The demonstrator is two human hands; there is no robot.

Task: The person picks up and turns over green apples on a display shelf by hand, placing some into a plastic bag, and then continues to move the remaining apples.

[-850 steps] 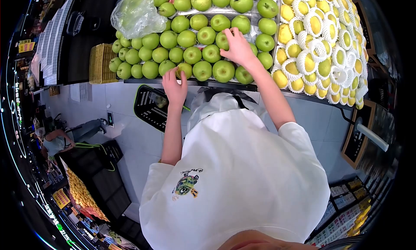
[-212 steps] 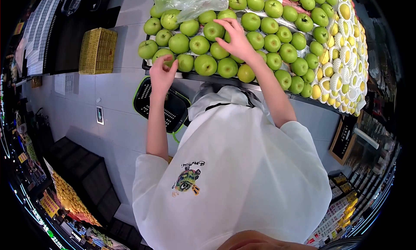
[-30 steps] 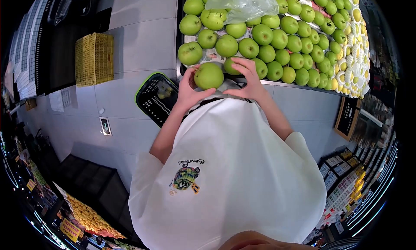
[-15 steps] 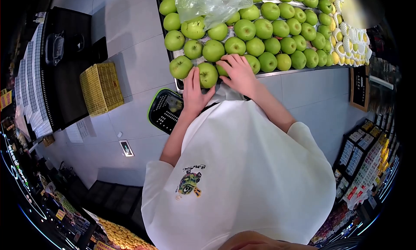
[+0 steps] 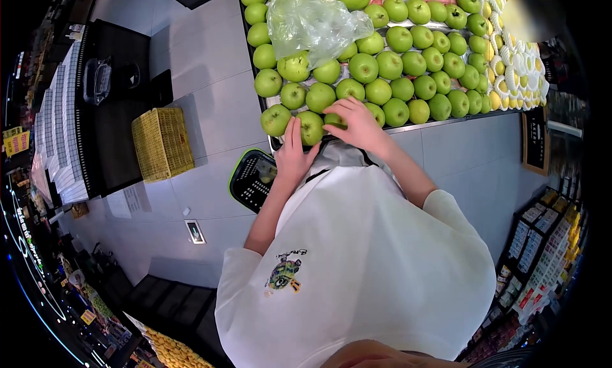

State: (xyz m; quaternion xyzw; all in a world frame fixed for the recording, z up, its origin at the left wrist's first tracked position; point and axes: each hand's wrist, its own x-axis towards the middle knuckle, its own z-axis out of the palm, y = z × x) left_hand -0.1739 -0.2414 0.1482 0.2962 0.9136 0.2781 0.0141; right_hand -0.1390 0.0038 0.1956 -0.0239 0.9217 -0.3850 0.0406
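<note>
The left hand [image 5: 294, 156] curved against a smooth, round apple [image 5: 311, 128] in the front row and the right hand [image 5: 360, 127] over its half-hidden neighbour [image 5: 332, 120], though whether either grip was clenched could not be told, and a crinkled, translucent plastic bag [image 5: 313, 25] lay on more apples [image 5: 294, 67] behind.

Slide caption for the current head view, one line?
Left hand against a green apple, right hand over its neighbour in the front row, plastic bag lying on the apples behind.
</note>
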